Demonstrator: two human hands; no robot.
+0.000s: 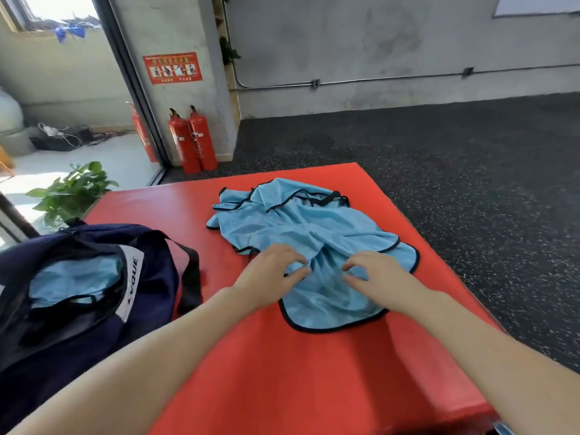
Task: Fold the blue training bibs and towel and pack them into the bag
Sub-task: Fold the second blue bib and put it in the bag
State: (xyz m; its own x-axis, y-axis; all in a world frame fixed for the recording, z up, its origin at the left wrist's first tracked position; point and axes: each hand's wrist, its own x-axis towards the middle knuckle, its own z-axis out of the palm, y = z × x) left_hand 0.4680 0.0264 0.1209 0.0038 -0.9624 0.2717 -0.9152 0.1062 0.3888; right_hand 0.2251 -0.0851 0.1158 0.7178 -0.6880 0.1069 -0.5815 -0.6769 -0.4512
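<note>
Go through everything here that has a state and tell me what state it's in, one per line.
Blue bib: unfolded, rumpled on the red mat.
Navy bag: open, light blue fabric inside.
Left hand: pinching the bib.
Right hand: pinching the bib.
Fire extinguishers: upright by the pillar.

Dark navy fabric sports bag [94, 277] cut off at left edge; light blue cloth inside [75, 279] only partly seen, bib or towel can't tell. Red wall safety sign [172, 68] text too small/blurred. Red padded bench [314, 372] runs off bottom.
</note>
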